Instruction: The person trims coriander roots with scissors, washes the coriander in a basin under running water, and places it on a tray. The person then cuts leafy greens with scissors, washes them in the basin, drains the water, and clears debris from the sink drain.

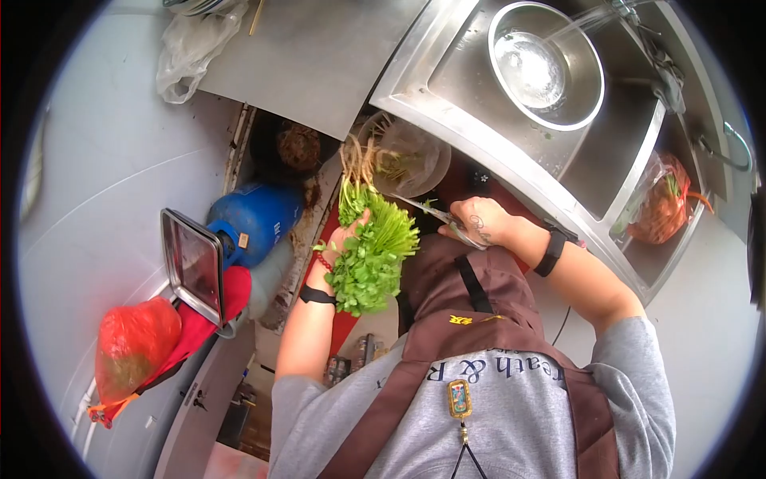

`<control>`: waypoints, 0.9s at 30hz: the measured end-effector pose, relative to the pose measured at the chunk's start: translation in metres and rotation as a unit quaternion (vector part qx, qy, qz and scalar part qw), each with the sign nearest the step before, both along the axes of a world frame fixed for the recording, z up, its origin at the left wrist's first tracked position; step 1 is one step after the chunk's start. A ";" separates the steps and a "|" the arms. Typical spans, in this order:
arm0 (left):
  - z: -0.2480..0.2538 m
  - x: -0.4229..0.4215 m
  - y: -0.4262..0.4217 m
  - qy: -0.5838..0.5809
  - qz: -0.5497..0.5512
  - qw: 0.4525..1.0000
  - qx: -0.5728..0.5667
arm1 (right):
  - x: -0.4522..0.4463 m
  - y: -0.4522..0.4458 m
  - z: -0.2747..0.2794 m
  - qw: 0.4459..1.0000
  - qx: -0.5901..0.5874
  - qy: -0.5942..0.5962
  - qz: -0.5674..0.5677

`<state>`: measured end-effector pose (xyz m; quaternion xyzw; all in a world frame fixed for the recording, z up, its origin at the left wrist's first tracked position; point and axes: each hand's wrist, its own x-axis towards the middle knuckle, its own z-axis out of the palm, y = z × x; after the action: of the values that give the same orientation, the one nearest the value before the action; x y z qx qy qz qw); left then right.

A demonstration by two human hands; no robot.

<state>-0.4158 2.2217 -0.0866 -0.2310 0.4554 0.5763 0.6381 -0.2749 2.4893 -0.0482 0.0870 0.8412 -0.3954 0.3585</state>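
Observation:
A leafy green bunch of herbs (371,259) with pale roots at its upper end is gripped in my left hand (343,239), whose fingers are partly hidden by the leaves. Scissors (427,209) are held in my right hand (479,222), to the right of the bunch, with the blades pointing toward the stems near the roots. Beyond the roots, below the sink's edge, is a bin with a clear plastic liner (415,160) and some plant scraps inside.
Water runs into a metal basin (586,108) in the steel sink (479,132). An orange bag (666,207) lies in the right compartment. A steel counter (311,56) is at the top. On the left are a blue gas cylinder (263,219) and a red bag (140,343).

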 end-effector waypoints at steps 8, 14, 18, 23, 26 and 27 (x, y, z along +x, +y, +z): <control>-0.001 -0.008 0.021 0.101 -0.281 0.954 0.033 | -0.024 -0.008 0.003 0.998 -0.024 -0.001 0.052; 0.027 -0.013 0.042 0.169 -0.300 0.938 0.024 | -0.009 0.015 -0.004 0.995 0.062 0.000 0.075; 0.012 -0.018 0.044 0.192 -0.397 0.897 0.039 | 0.006 0.015 -0.002 0.994 -0.072 -0.084 0.004; -0.005 -0.006 0.055 0.348 -0.498 0.788 0.103 | -0.026 0.005 0.009 0.980 -0.097 -0.176 0.009; 0.033 -0.021 0.084 0.310 -0.611 0.727 0.042 | -0.030 0.014 0.005 0.984 -0.088 -0.149 0.040; 0.033 -0.023 0.085 0.303 -0.630 0.714 0.036 | -0.028 0.015 -0.003 0.991 -0.070 -0.099 0.048</control>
<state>-0.4389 2.3064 -0.0540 0.3193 0.6432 0.0963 0.6893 -0.3024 2.5046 -0.0514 0.0599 0.7750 -0.4251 0.4638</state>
